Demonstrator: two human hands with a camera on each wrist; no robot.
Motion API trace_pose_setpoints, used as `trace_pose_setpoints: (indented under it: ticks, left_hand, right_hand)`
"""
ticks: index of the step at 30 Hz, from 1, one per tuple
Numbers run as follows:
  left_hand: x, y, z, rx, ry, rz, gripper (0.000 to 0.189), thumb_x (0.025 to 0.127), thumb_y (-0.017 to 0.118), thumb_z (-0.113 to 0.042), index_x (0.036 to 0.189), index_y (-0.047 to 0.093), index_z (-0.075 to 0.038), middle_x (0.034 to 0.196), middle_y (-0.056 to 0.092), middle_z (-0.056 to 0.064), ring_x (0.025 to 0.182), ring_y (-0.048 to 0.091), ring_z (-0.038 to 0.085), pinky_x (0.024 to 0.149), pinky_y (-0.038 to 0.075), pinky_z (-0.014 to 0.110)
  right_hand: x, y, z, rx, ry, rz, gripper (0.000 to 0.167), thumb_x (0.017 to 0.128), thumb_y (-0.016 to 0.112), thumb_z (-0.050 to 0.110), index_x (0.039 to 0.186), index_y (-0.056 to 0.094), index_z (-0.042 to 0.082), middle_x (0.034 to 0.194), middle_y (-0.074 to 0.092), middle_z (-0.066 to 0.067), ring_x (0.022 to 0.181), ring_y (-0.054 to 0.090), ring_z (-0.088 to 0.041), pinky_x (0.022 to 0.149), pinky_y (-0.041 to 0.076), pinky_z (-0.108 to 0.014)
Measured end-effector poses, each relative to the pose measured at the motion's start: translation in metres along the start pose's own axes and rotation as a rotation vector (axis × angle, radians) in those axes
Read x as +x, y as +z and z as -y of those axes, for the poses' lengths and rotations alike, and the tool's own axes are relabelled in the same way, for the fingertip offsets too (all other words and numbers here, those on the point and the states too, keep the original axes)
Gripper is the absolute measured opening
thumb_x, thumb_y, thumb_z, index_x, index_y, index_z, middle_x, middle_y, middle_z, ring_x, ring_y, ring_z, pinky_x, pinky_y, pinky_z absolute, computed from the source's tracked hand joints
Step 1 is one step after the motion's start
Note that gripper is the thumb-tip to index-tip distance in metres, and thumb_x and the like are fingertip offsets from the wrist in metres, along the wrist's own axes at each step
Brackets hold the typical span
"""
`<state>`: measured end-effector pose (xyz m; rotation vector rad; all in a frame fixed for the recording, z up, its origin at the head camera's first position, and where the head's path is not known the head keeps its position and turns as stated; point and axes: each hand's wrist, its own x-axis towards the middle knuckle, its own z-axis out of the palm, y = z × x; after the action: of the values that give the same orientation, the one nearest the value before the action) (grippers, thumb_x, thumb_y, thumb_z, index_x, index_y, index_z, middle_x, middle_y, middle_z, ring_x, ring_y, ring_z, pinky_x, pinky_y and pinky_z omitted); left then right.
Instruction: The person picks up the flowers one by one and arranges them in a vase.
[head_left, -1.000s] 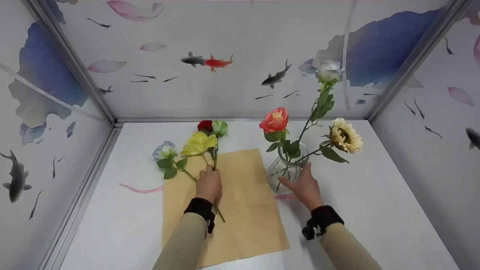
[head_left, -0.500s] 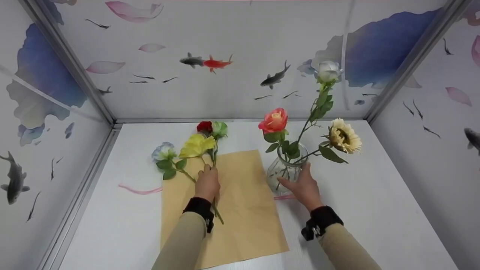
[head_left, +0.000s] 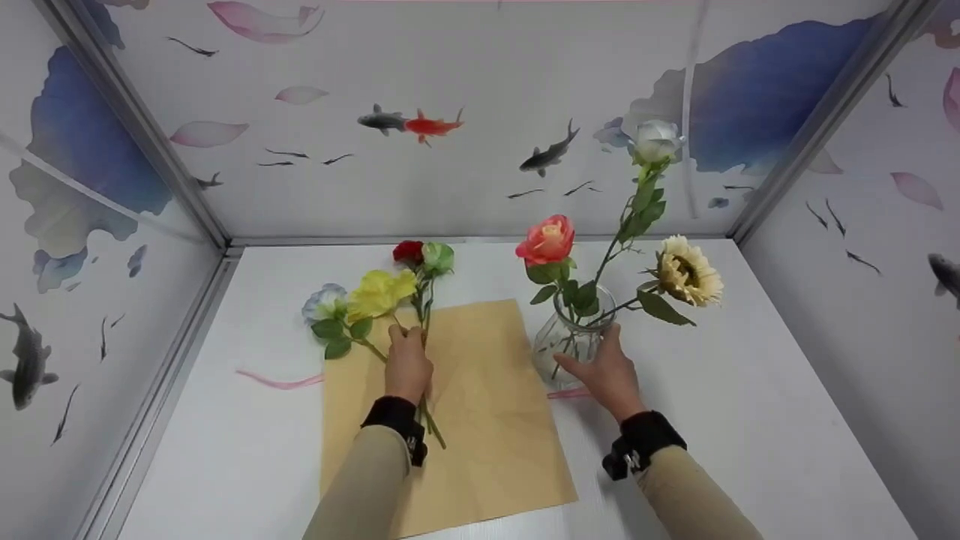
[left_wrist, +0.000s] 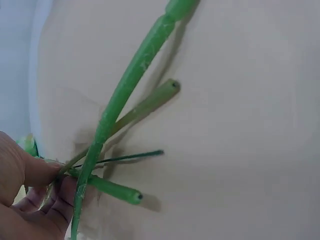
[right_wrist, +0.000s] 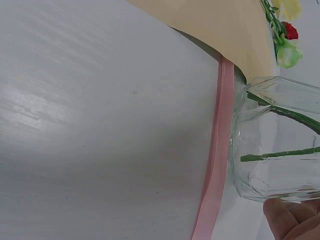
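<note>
Pinching a stem (left_wrist: 150, 103) with the left hand (head_left: 409, 367), just short of the yellow flower (head_left: 381, 294); clasping the glass vase (head_left: 551, 352) with the right hand (head_left: 613, 379), well apart. Best ease gently past the crossing stems (left_wrist: 131, 75) beside the left hand, bracing the vase.

Ahead of you: white back wall (head_left: 450, 196), printed. Near its middle, a black fish (head_left: 381, 119) runs into a red fish (head_left: 435, 126), both facing left; to your right of them, a dark fish (head_left: 547, 154) tilts tail-up. Pink petal (head_left: 208, 133) over on your left, thin black squiggles (head_left: 280, 154) just beside it. Upper right you get a big blue-violet blotch (head_left: 772, 97). Left wall (head_left: 172, 300) gives you another blue blotch (head_left: 90, 142), grey fish (head_left: 28, 364) low down. Right wall (head_left: 832, 292): small pink petal (head_left: 917, 190). Silver posts (head_left: 826, 120) at both back corners. White tabletop (head_left: 750, 427) below you; glossy glare on it in your right wrist view.
</note>
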<state>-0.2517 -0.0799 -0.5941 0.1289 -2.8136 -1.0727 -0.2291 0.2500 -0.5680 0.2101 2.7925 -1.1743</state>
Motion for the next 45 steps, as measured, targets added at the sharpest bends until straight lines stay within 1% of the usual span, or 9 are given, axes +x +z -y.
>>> trace_pose_setpoints:
  ticks: [10,18,23,27,30,34,37,42,45]
  left_hand:
    - [0.008,-0.009,0.0,-0.216,-0.224,-0.006,0.055,0.09,0.051,0.014,0.144,0.041,0.004,0.136,0.04,0.032,0.106,0.054,0.041,0.084,0.047,0.046]
    - [0.01,-0.016,0.002,-0.351,-0.331,0.014,0.053,0.101,0.05,0.0,0.151,0.031,0.003,0.113,0.064,0.025,0.093,0.062,0.035,0.075,0.048,0.043]
    - [0.009,-0.021,0.002,-0.362,-0.352,0.042,0.051,0.104,0.05,-0.006,0.153,0.037,0.002,0.122,0.064,0.023,0.103,0.066,0.035,0.081,0.053,0.044]
    - [0.008,-0.025,-0.002,-0.388,-0.364,0.052,0.049,0.104,0.049,-0.006,0.152,0.042,0.001,0.121,0.066,0.022,0.094,0.07,0.034,0.073,0.055,0.039]
    - [0.007,-0.026,-0.006,-0.504,-0.385,0.047,0.046,0.104,0.05,-0.004,0.15,0.045,0.002,0.123,0.065,0.024,0.089,0.07,0.036,0.069,0.057,0.04]
    - [0.008,-0.028,-0.013,-0.717,-0.419,0.019,0.045,0.103,0.049,0.003,0.148,0.047,0.003,0.128,0.06,0.028,0.09,0.067,0.037,0.074,0.057,0.046]
    - [0.011,-0.03,-0.021,-0.797,-0.426,0.011,0.042,0.103,0.047,0.005,0.145,0.048,0.004,0.131,0.057,0.029,0.084,0.063,0.032,0.075,0.054,0.046]
    - [0.014,-0.035,-0.038,-0.791,-0.387,0.004,0.033,0.101,0.052,0.005,0.135,0.053,0.006,0.126,0.056,0.026,0.077,0.064,0.027,0.07,0.057,0.042]
    - [0.015,-0.039,-0.048,-0.767,-0.355,-0.001,0.028,0.1,0.055,0.005,0.128,0.056,0.005,0.117,0.058,0.023,0.081,0.071,0.035,0.069,0.06,0.039]
  right_hand:
    - [0.0,0.0,0.0,0.02,-0.011,-0.002,0.139,0.08,0.074,0.07,0.158,-0.01,-0.009,0.165,0.01,-0.032,0.149,0.025,-0.047,0.12,0.028,-0.055]
    - [0.0,0.0,0.001,0.027,0.007,0.008,0.14,0.08,0.074,0.07,0.158,-0.01,-0.009,0.165,0.008,-0.031,0.151,0.022,-0.046,0.12,0.026,-0.054]
    - [0.0,0.0,0.002,0.021,-0.001,-0.001,0.138,0.08,0.075,0.069,0.158,-0.009,-0.009,0.165,0.01,-0.031,0.15,0.025,-0.046,0.119,0.029,-0.055]
    - [0.0,0.0,0.002,0.016,-0.009,-0.01,0.137,0.081,0.075,0.068,0.158,-0.007,-0.009,0.165,0.011,-0.032,0.149,0.026,-0.047,0.119,0.03,-0.055]
    - [0.0,0.0,0.002,0.016,-0.008,-0.007,0.137,0.08,0.075,0.069,0.158,-0.008,-0.009,0.165,0.011,-0.032,0.149,0.026,-0.047,0.119,0.029,-0.055]
    - [0.001,0.001,0.002,0.029,0.005,0.009,0.139,0.08,0.074,0.07,0.158,-0.011,-0.007,0.166,0.008,-0.031,0.15,0.022,-0.046,0.12,0.026,-0.054]
    - [0.001,0.001,0.002,0.044,0.01,0.016,0.139,0.079,0.074,0.07,0.159,-0.012,-0.006,0.166,0.007,-0.03,0.151,0.021,-0.045,0.121,0.025,-0.054]
    - [0.001,0.001,0.001,0.044,0.003,0.016,0.14,0.079,0.075,0.071,0.159,-0.011,-0.005,0.165,0.007,-0.031,0.151,0.021,-0.046,0.121,0.025,-0.054]
    - [0.001,0.001,0.001,0.041,0.003,0.018,0.14,0.079,0.074,0.071,0.159,-0.012,-0.005,0.166,0.006,-0.03,0.151,0.021,-0.045,0.121,0.025,-0.053]
